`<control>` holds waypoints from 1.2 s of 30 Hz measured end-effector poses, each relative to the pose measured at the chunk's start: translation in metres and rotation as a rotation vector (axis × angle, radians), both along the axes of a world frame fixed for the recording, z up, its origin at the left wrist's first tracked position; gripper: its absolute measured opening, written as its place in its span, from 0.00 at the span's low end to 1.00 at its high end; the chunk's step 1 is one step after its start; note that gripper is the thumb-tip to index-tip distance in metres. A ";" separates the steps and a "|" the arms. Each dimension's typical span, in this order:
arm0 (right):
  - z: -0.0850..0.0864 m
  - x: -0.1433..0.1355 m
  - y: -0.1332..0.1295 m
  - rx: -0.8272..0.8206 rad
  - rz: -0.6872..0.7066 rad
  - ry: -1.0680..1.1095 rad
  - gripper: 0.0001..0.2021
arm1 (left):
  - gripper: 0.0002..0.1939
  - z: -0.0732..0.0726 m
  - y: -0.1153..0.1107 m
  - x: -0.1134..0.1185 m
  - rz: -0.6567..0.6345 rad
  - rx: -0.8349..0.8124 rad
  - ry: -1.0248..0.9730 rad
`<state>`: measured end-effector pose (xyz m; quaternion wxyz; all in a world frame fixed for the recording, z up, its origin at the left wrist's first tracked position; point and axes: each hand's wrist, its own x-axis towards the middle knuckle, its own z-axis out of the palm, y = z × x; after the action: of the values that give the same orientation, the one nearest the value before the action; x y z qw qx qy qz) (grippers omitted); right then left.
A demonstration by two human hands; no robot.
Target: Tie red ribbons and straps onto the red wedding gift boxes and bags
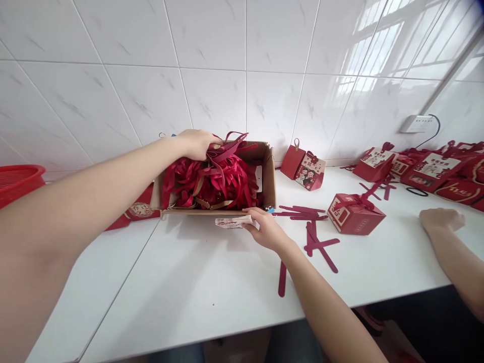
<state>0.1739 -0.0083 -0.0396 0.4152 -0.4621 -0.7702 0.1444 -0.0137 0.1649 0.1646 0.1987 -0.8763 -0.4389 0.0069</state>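
A cardboard box [269, 174] on the white table is filled with dark red ribbons [227, 176] and a few tan straps [202, 202]. Over its back left part, my left hand [196, 144] is closed on several dark red ribbon strips [229, 150], which hang down into the box. My right hand [268, 231] pinches a small stack of printed cream cards [231, 222] just in front of the box's near edge. A bit of blue [269, 209] shows beside its fingers; what it is I cannot make out.
Dark red strips [317, 242] lie scattered right of the box. A red gift box [357, 217] and a red-and-cream box [310, 171] stand there, with more red boxes [431, 169] farther right. Another person's hand [440, 221] rests on the table. A red basket [22, 176] is at left.
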 end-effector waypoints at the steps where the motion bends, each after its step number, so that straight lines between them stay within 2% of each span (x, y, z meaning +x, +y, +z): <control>1: 0.001 0.000 0.000 0.004 -0.004 0.009 0.04 | 0.25 -0.004 -0.006 0.004 -0.007 0.010 0.013; 2: 0.001 0.001 0.000 0.009 -0.006 0.018 0.04 | 0.26 -0.012 -0.012 0.007 -0.015 0.023 0.027; 4: 0.002 0.001 0.000 0.020 -0.008 0.027 0.04 | 0.27 -0.037 -0.023 0.013 -0.025 0.017 0.086; 7: 0.003 0.001 0.001 0.034 -0.016 0.019 0.04 | 0.25 -0.081 -0.031 0.017 -0.119 -0.279 0.228; 9: 0.003 0.002 0.001 0.039 -0.023 0.013 0.03 | 0.27 -0.098 -0.030 0.015 -0.126 -0.339 0.234; 11: 0.003 0.002 0.001 0.041 -0.027 0.010 0.03 | 0.33 -0.101 -0.026 0.012 -0.110 -0.340 0.215; 15: 0.002 0.002 0.002 0.047 -0.034 0.006 0.02 | 0.47 -0.085 -0.022 0.007 -0.044 -0.428 0.039; 17: 0.002 0.002 0.002 0.055 -0.030 0.008 0.02 | 0.50 -0.080 -0.025 0.008 0.029 -0.299 -0.095; 19: 0.002 0.002 0.002 0.062 -0.026 0.010 0.02 | 0.49 -0.082 -0.030 0.011 0.105 -0.071 -0.177; 20: 0.002 0.002 0.002 0.064 -0.028 0.009 0.01 | 0.48 -0.084 -0.033 0.012 0.130 -0.007 -0.188; 21: 0.002 0.003 0.002 0.065 -0.031 0.005 0.01 | 0.49 -0.085 -0.035 0.013 0.145 -0.006 -0.181; 25: 0.002 0.002 0.001 0.065 -0.032 -0.002 0.04 | 0.53 -0.081 -0.045 0.012 0.079 -0.301 -0.090; 26: 0.003 0.002 0.001 0.065 -0.030 0.001 0.04 | 0.52 -0.079 -0.049 0.010 0.053 -0.277 -0.115; 28: 0.003 0.002 0.001 0.062 -0.027 0.006 0.05 | 0.43 -0.076 -0.063 0.002 0.021 -0.055 -0.261; 30: 0.003 0.003 0.001 0.058 -0.022 0.009 0.05 | 0.29 -0.081 -0.082 -0.011 0.008 0.209 -0.457; 31: 0.004 0.004 0.001 0.057 -0.019 0.011 0.05 | 0.22 -0.087 -0.092 -0.019 -0.007 0.272 -0.521; 33: 0.004 0.006 0.001 0.059 -0.017 0.018 0.05 | 0.12 -0.105 -0.108 -0.035 -0.097 0.243 -0.521; 36: 0.003 0.010 0.004 0.062 -0.026 0.023 0.04 | 0.10 -0.136 -0.120 -0.055 -0.187 0.107 -0.473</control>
<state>0.1840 -0.0046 -0.0363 0.4402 -0.4572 -0.7634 0.1202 -0.0687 0.0446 0.0287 0.1363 -0.8785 -0.3900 -0.2399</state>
